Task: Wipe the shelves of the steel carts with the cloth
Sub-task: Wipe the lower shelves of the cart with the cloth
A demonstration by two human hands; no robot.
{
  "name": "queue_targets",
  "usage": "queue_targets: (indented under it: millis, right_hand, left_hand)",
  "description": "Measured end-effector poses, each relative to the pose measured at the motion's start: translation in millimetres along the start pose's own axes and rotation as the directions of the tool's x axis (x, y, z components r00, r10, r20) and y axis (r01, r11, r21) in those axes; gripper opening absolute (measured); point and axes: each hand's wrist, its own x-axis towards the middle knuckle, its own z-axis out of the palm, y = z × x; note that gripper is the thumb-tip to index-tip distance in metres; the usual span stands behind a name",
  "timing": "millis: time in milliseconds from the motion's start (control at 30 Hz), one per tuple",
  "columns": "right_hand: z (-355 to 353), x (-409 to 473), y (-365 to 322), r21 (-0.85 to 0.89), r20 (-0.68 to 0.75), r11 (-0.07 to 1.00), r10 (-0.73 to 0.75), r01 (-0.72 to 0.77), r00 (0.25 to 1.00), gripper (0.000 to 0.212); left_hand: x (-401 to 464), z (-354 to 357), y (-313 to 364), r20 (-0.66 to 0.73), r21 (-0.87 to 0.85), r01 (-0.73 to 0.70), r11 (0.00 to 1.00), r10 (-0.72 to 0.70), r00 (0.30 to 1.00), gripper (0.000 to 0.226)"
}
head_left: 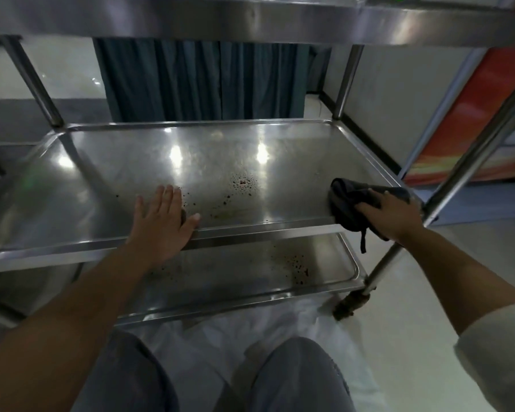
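A steel cart stands in front of me with its middle shelf point(149, 162) at hand height. Dark brown specks point(243, 185) are scattered over the shelf's centre and front. My left hand point(164, 220) rests flat on the shelf's front edge, fingers straight and spread. My right hand point(394, 215) presses a dark crumpled cloth point(347, 200) onto the shelf's front right corner, part of the cloth hanging over the edge. The lower shelf point(226, 281) beneath also carries dark specks point(296, 264) at its right side. The top shelf point(191, 16) runs overhead.
The cart's right front leg point(458, 185) slants down to a dirty caster point(350, 304) just right of my right hand. A dark blue curtain point(197, 81) hangs behind the cart. An orange-red panel point(470, 120) stands at the right. My knees point(292, 373) are below, over a white sheet.
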Motion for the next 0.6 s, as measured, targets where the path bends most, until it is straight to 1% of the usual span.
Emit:
queue_targets:
  millis: [67,100,133,200,267,300,367,433,500,600]
  right_hand:
    - [-1,0,-14,-0.029,-0.003,1.000,0.009,-0.009,1.000,0.054]
    - [1,-3,-27,-0.033,-0.008,0.999,-0.010,0.010,1.000,0.050]
    - [4,-7,-41,-0.030,-0.003,0.999,-0.045,0.045,0.999,0.048]
    - [16,-15,-80,-0.024,0.035,0.986,-0.162,0.162,0.986,0.053]
    - [33,-16,-124,-0.038,0.110,0.956,-0.287,0.292,0.952,0.056]
    - [42,-17,-143,-0.043,0.151,0.939,-0.330,0.340,0.932,0.057]
    - [54,-16,-167,-0.033,0.212,0.922,-0.371,0.386,0.904,0.060]
    - [56,-12,-166,-0.012,0.248,0.921,-0.374,0.389,0.894,0.064]
    - [48,-8,-148,-0.002,0.261,0.930,-0.355,0.369,0.898,0.066]
    - [26,-2,-98,-0.016,0.205,0.972,-0.227,0.236,0.952,0.070]
  left_hand:
    - [-2,-1,-1,0.005,0.002,-0.001,1.000,0.001,1.000,0.088]
    - [-2,-2,0,0.008,-0.001,-0.002,1.000,0.002,1.000,0.085]
    - [-3,-3,0,0.011,-0.002,0.000,1.000,0.000,1.000,0.083]
    - [-5,-5,2,0.016,0.002,0.008,1.000,-0.009,1.000,0.081]
    - [-6,-6,3,0.020,0.007,0.014,1.000,-0.014,1.000,0.080]
    - [-6,-6,3,0.018,0.008,0.016,1.000,-0.016,1.000,0.079]
    - [-6,-5,3,0.012,0.007,0.018,1.000,-0.018,1.000,0.079]
    - [-6,-5,3,0.010,0.008,0.015,1.000,-0.015,1.000,0.084]
    - [-7,-4,1,0.010,0.009,0.001,1.000,-0.002,1.000,0.093]
    - [-6,0,-1,-0.001,0.020,-0.015,1.000,0.015,1.000,0.096]
